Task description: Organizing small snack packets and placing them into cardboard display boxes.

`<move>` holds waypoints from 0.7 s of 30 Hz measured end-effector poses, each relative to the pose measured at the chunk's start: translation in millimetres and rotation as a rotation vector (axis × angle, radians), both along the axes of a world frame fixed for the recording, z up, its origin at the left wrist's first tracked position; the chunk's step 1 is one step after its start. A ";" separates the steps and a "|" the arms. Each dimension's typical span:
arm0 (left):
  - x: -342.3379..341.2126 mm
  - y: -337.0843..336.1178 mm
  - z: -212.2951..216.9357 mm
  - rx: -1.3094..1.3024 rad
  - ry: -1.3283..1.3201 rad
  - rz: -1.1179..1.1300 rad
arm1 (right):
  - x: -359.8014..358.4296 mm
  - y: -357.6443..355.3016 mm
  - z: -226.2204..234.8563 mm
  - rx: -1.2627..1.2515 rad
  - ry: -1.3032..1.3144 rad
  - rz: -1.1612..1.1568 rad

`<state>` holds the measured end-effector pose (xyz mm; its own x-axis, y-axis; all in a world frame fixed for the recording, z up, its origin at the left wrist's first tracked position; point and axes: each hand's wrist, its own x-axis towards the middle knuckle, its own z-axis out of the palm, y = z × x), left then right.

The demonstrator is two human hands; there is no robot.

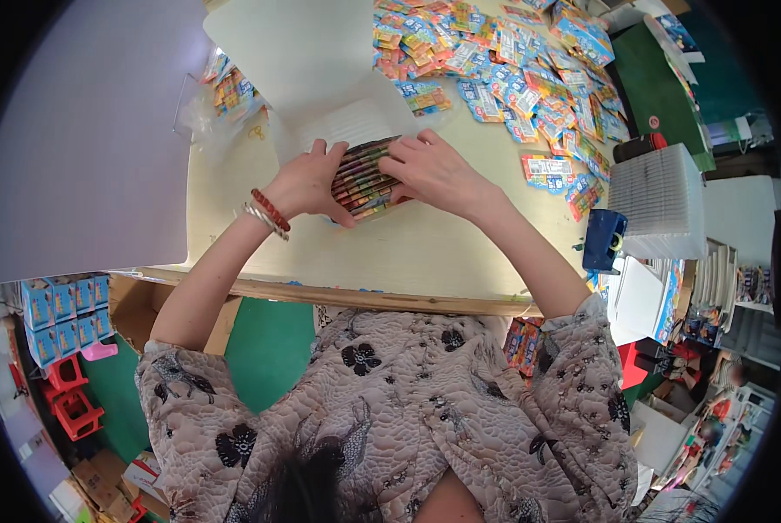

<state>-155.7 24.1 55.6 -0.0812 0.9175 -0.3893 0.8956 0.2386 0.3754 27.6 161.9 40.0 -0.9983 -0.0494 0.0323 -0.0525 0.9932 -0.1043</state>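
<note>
We find the table (460,253) brightly and quite evenly lit, with only soft shading around the left hand (307,181) and right hand (438,174). Below, the green floor (272,357) looks dimmer to us. The fisheye lens bows the table's front edge and blackens the corners; toward the right rim, we see shelves (761,307) stretched and smeared.

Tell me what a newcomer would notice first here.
Likely the heap of colorful packets spread over the far right of the pale table. Next, the row of packs between the left grip and right grip, near the picture's middle. Bright red stools also stand out at lower left.
</note>
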 end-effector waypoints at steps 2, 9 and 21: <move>-1.8 10.2 1.3 -0.092 0.037 -0.028 | 6.7 -6.5 -1.4 0.017 0.262 0.008; -17.4 13.9 -18.8 -0.128 0.023 -0.070 | 21.5 -10.4 -22.2 -0.094 0.230 0.032; -26.7 15.6 -26.2 0.025 -0.399 -0.163 | 16.2 -14.0 -16.7 -0.151 0.296 -0.101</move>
<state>-182.4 39.7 29.4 0.2180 0.9153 -0.3386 0.7042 0.0927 0.7039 43.8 147.9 23.3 -0.9442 0.0762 0.3204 -0.0050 0.9694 -0.2454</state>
